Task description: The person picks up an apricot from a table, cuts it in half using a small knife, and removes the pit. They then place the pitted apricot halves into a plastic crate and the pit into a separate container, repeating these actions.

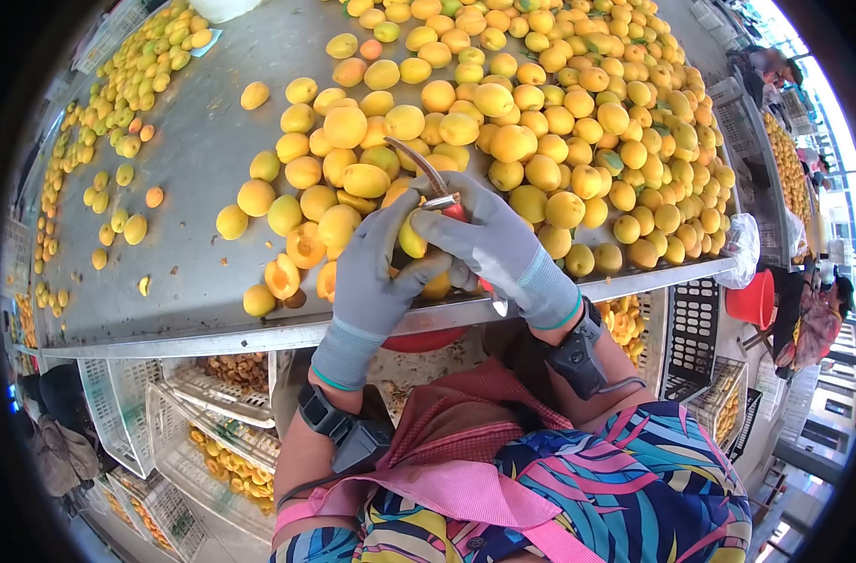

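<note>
Both my hands wear grey gloves and meet near the front edge of the metal table (193, 324). My left hand (376, 267) is closed around a yellow-green apricot (411, 236). In my right hand (479, 230) is a red-handled tool (456, 212) with a curved metal blade, its tip pointing up and left. The fingers of my right hand also press against the apricot. Part of the tool is hidden by the glove. Just left of my left hand lie opened apricot halves (282, 276). Whole apricots (512, 144) are heaped beyond my hands.
Another row of apricots (132, 80) lies at the table's far left. White crates (118, 413) with fruit stand below the edge, beside a black crate (692, 333). A red bucket (751, 298) and a plastic bag (742, 249) are at the right. People sit farther right.
</note>
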The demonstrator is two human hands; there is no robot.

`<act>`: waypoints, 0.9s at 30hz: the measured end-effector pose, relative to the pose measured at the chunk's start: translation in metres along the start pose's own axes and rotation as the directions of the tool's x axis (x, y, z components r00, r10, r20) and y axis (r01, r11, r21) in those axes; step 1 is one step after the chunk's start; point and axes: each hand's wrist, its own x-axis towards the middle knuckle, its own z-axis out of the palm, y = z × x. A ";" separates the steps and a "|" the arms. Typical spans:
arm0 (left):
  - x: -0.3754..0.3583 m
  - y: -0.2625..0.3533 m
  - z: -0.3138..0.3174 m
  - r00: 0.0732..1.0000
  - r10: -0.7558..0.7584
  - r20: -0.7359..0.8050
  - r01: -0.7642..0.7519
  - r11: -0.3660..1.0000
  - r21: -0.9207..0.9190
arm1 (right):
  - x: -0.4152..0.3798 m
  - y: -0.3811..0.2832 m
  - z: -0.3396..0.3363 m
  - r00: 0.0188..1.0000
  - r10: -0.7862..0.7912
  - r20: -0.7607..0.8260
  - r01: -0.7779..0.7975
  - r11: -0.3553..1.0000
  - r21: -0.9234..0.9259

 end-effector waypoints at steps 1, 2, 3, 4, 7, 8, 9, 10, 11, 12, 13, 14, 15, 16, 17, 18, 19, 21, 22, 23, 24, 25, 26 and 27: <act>0.000 0.001 0.001 1.000 0.001 0.001 -0.001 1.000 -0.005 | -0.001 0.001 -0.001 1.000 0.002 -0.005 -0.002 1.000 -0.002; -0.001 0.003 0.000 0.999 -0.040 -0.004 0.040 0.999 -0.031 | -0.001 0.002 -0.001 1.000 0.016 0.008 -0.016 0.999 0.035; -0.001 0.004 0.000 0.997 -0.077 -0.007 0.077 0.996 -0.055 | -0.001 0.002 -0.001 1.000 0.026 0.018 -0.027 0.997 0.074; -0.001 0.004 0.000 0.998 -0.069 -0.001 0.069 0.996 -0.061 | -0.002 0.002 -0.002 1.000 0.022 0.007 -0.022 0.997 0.074; -0.004 0.003 0.001 0.994 -0.105 0.013 0.105 0.994 -0.038 | -0.003 0.002 -0.003 0.999 0.044 0.024 -0.045 0.996 0.071; -0.004 0.004 0.002 0.998 -0.066 0.013 0.066 0.998 0.005 | -0.003 0.004 -0.005 0.998 0.051 0.039 -0.053 0.997 0.054; -0.004 0.004 0.004 0.999 -0.028 0.016 0.027 0.999 0.045 | -0.002 0.008 -0.006 0.997 0.061 0.051 -0.063 0.997 0.038; -0.003 0.006 0.004 0.999 -0.048 0.022 0.047 0.998 0.035 | 0.000 0.010 -0.007 0.999 0.012 0.037 -0.012 1.000 0.004; -0.003 0.003 0.006 0.998 -0.044 0.035 0.043 0.999 0.027 | -0.002 0.009 -0.010 1.000 0.014 0.021 -0.015 1.000 0.008; -0.001 0.000 0.009 0.997 -0.077 0.010 0.078 0.990 -0.115 | -0.005 0.000 -0.011 0.998 0.061 0.008 -0.060 0.997 -0.057; 0.000 -0.001 0.011 0.993 -0.115 -0.011 0.109 0.961 -0.254 | -0.007 -0.005 -0.013 0.994 0.107 -0.005 -0.106 0.987 -0.122; -0.002 0.002 0.011 0.969 -0.237 0.064 0.244 0.900 -0.362 | -0.005 -0.001 -0.020 0.996 0.086 0.014 -0.084 0.992 -0.090; -0.001 0.001 0.012 0.969 -0.236 0.067 0.244 0.898 -0.367 | -0.005 -0.003 -0.026 0.996 0.088 0.008 -0.087 0.992 -0.092; -0.001 -0.002 0.012 0.986 -0.160 0.052 0.169 0.940 -0.296 | -0.005 -0.006 -0.033 0.997 0.065 -0.036 -0.071 0.980 -0.185; -0.001 -0.004 0.013 0.996 -0.083 0.041 0.090 0.971 -0.222 | -0.006 -0.009 -0.038 0.996 0.038 -0.077 -0.058 0.959 -0.279; 0.000 0.000 0.010 0.996 -0.083 0.040 0.090 0.970 -0.226 | -0.007 -0.012 -0.044 0.996 0.039 -0.079 -0.060 0.957 -0.283; 0.002 0.008 0.005 0.969 -0.240 0.064 0.245 0.886 -0.393 | -0.009 -0.016 -0.049 0.991 0.044 -0.123 -0.087 0.925 -0.370; 0.004 0.015 -0.001 0.917 -0.381 0.119 0.382 0.749 -0.542 | -0.010 -0.021 -0.055 0.977 0.043 -0.210 -0.150 0.837 -0.526; 0.004 0.015 -0.003 0.908 -0.403 0.117 0.403 0.761 -0.508 | -0.008 -0.014 -0.059 0.968 -0.026 -0.251 -0.145 0.757 -0.637; 0.004 0.015 -0.004 0.899 -0.423 0.113 0.423 0.773 -0.473 | -0.003 -0.006 -0.064 0.967 -0.027 -0.253 -0.146 0.756 -0.638; 0.003 0.012 -0.004 0.899 -0.423 0.112 0.422 0.772 -0.475 | 0.001 -0.001 -0.065 0.961 -0.103 -0.256 -0.114 0.698 -0.708; 0.000 0.008 -0.004 0.909 -0.400 0.113 0.407 0.803 -0.434 | 0.004 0.002 -0.065 0.951 -0.180 -0.251 -0.084 0.631 -0.771; -0.002 0.004 -0.005 0.919 -0.377 0.115 0.391 0.832 -0.393 | 0.005 0.005 -0.065 0.951 -0.181 -0.250 -0.083 0.631 -0.772; -0.004 0.002 -0.009 0.919 -0.376 0.113 0.390 0.833 -0.392 | 0.003 0.004 -0.060 0.957 -0.178 -0.229 -0.079 0.600 -0.796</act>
